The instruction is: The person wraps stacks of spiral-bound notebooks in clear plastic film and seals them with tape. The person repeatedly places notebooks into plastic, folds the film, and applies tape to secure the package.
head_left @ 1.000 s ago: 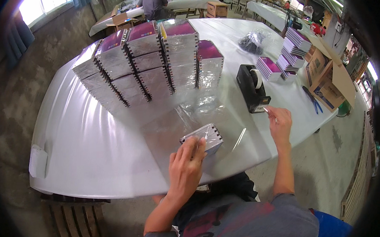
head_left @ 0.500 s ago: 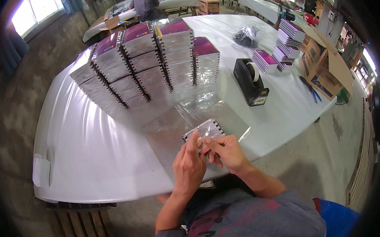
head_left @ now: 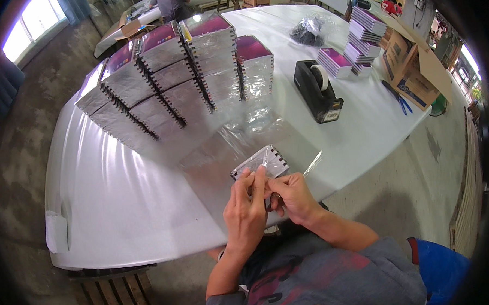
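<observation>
A small spiral-bound notebook (head_left: pixel 260 159) in clear plastic film lies near the table's front edge, its dark binding loops along the right side. My left hand (head_left: pixel 244 206) is over its near edge, fingers stretched forward with the tips touching the film. Close beside it, my right hand (head_left: pixel 291 195) is closed in a pinch, thumb against forefinger; what lies between them is too small to make out. Under the notebook spreads a flat clear plastic sheet (head_left: pixel 204 173). A thin shiny strip of film (head_left: pixel 313 163) sticks up to the right of my hands.
Tall stacks of wrapped spiral notebooks (head_left: pixel 167 74) stand at the far left. A black tape dispenser (head_left: pixel 317 92) sits right of centre. Behind it are piled purple-covered notebooks (head_left: pixel 364 41), a crumpled plastic bag (head_left: pixel 307 31), an open carton (head_left: pixel 410 69) and blue-handled pliers (head_left: pixel 399 99).
My left fingers have straightened out of a pinch onto the notebook's film. My right hand has moved slightly away from them, still pinched. The whole view has shifted a little.
</observation>
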`<control>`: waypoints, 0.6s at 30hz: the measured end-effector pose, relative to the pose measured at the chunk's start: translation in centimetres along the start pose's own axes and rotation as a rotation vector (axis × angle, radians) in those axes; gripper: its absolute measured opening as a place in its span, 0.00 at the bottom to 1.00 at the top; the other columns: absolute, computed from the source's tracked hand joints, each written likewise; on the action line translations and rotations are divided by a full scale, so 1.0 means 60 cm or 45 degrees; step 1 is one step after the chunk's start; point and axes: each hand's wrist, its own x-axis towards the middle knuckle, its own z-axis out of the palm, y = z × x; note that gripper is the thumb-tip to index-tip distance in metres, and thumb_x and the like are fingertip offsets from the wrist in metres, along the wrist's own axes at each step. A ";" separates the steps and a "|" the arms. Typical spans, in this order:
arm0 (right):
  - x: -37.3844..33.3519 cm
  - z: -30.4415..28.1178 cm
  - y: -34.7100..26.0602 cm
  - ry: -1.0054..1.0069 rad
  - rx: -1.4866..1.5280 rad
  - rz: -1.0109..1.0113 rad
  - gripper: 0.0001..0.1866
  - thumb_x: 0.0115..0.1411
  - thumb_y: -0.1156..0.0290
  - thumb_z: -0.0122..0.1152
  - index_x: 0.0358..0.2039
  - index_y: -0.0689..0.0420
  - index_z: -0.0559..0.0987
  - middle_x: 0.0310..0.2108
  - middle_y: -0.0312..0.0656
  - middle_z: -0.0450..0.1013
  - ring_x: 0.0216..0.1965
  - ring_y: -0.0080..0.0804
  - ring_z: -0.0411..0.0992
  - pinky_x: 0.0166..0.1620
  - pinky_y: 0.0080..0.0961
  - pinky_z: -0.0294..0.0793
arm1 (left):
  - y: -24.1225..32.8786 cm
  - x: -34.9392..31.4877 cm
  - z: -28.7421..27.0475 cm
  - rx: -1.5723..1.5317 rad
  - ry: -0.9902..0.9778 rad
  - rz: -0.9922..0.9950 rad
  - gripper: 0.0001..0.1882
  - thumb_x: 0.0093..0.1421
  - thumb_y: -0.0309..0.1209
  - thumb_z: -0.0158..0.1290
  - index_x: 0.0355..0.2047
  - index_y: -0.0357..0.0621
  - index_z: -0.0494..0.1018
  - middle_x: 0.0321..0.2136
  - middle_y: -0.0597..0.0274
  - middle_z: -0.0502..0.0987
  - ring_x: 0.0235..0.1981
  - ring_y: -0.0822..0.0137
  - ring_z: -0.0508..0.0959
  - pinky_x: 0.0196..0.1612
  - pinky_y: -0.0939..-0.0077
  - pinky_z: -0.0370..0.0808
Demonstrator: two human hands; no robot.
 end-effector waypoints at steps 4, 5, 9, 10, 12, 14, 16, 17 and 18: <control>-0.002 -0.001 0.003 0.024 -0.098 -0.015 0.18 0.60 0.61 0.60 0.22 0.63 0.81 0.12 0.38 0.71 0.11 0.19 0.65 0.12 0.15 0.60 | 0.019 0.009 -0.023 0.193 -0.196 -0.171 0.28 0.47 0.26 0.58 0.52 0.43 0.71 0.49 0.57 0.68 0.50 0.60 0.72 0.45 0.66 0.70; -0.002 0.000 0.000 0.023 -0.136 -0.033 0.18 0.59 0.60 0.61 0.21 0.63 0.81 0.12 0.38 0.71 0.10 0.18 0.64 0.12 0.15 0.60 | 0.019 0.012 -0.028 0.277 -0.253 -0.200 0.29 0.47 0.28 0.58 0.52 0.43 0.70 0.50 0.57 0.67 0.51 0.61 0.71 0.47 0.65 0.68; 0.006 -0.021 0.013 0.045 -0.439 -0.133 0.19 0.57 0.58 0.64 0.21 0.63 0.81 0.12 0.38 0.72 0.12 0.16 0.64 0.13 0.15 0.59 | 0.002 0.025 -0.038 0.170 -0.276 -0.106 0.35 0.41 0.32 0.64 0.54 0.48 0.69 0.50 0.59 0.67 0.51 0.60 0.70 0.50 0.65 0.63; 0.010 -0.029 0.023 0.091 -0.409 -0.172 0.18 0.55 0.59 0.66 0.19 0.62 0.81 0.11 0.35 0.70 0.12 0.14 0.63 0.13 0.19 0.58 | 0.001 0.032 -0.046 0.139 -0.324 -0.072 0.37 0.40 0.34 0.65 0.54 0.48 0.69 0.51 0.59 0.67 0.51 0.60 0.70 0.50 0.65 0.63; 0.022 -0.037 0.040 0.151 -0.624 -0.501 0.18 0.54 0.60 0.67 0.17 0.62 0.80 0.09 0.36 0.69 0.11 0.15 0.63 0.14 0.21 0.59 | -0.004 0.041 -0.056 0.082 -0.371 -0.039 0.42 0.36 0.40 0.67 0.55 0.47 0.67 0.52 0.59 0.66 0.52 0.61 0.69 0.51 0.65 0.62; 0.031 -0.048 0.055 0.184 -0.918 -0.725 0.18 0.52 0.61 0.69 0.15 0.62 0.79 0.08 0.36 0.67 0.10 0.19 0.62 0.15 0.22 0.59 | -0.016 0.040 -0.056 0.041 -0.395 -0.033 0.48 0.32 0.46 0.69 0.56 0.45 0.66 0.53 0.57 0.66 0.53 0.60 0.68 0.52 0.64 0.60; 0.030 -0.071 0.054 0.186 -1.313 -0.850 0.18 0.50 0.64 0.70 0.13 0.61 0.77 0.07 0.37 0.65 0.08 0.23 0.60 0.16 0.23 0.59 | -0.021 0.038 -0.073 -0.050 -0.463 -0.123 0.51 0.32 0.44 0.70 0.59 0.45 0.62 0.57 0.57 0.63 0.56 0.58 0.66 0.55 0.63 0.59; 0.028 -0.090 0.045 0.152 -1.347 -0.923 0.17 0.49 0.65 0.71 0.13 0.60 0.77 0.07 0.38 0.65 0.08 0.25 0.60 0.17 0.23 0.59 | -0.027 0.042 -0.079 -0.098 -0.481 -0.158 0.53 0.32 0.43 0.70 0.60 0.45 0.61 0.59 0.57 0.62 0.58 0.57 0.64 0.57 0.63 0.59; 0.021 -0.112 0.037 0.118 -1.381 -0.996 0.16 0.48 0.66 0.71 0.12 0.60 0.76 0.07 0.38 0.65 0.09 0.27 0.60 0.17 0.23 0.59 | -0.031 0.026 -0.097 -0.053 -0.271 -0.212 0.57 0.31 0.43 0.71 0.62 0.43 0.56 0.61 0.55 0.58 0.59 0.57 0.62 0.59 0.61 0.56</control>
